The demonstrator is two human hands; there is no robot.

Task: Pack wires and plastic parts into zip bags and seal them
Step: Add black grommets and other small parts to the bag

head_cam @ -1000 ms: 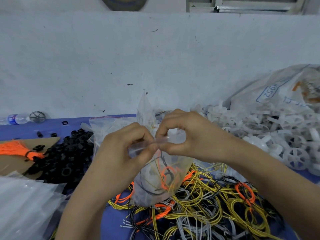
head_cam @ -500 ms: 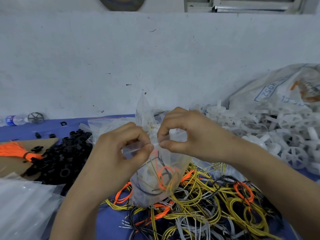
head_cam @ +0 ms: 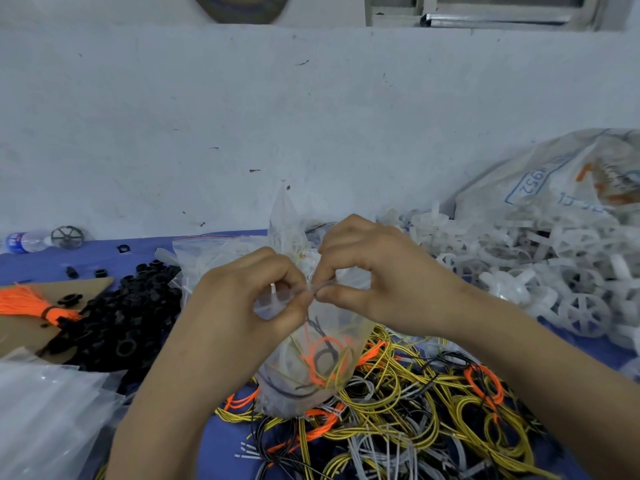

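Observation:
A clear zip bag [head_cam: 311, 368] hangs in front of me, holding orange, black and yellow wire loops and white parts. My left hand [head_cam: 242, 306] pinches the bag's top strip between thumb and forefinger. My right hand [head_cam: 377, 282] pinches the same strip just to the right, fingertips nearly touching the left hand's. The bag's bottom rests on a tangle of yellow, orange, black and grey wires [head_cam: 415, 420] spread over the blue table [head_cam: 221, 441].
A heap of black plastic rings [head_cam: 117, 327] lies at left beside an orange tassel [head_cam: 27, 303] on cardboard. Empty clear bags [head_cam: 45, 420] lie at lower left. White plastic wheels [head_cam: 519, 271] and a big printed sack [head_cam: 571, 178] fill the right. More bags stand behind my hands.
My two hands have drawn closer along the bag's top strip, the left thumb and forefinger sliding right toward the right hand. The bag hangs in the same place.

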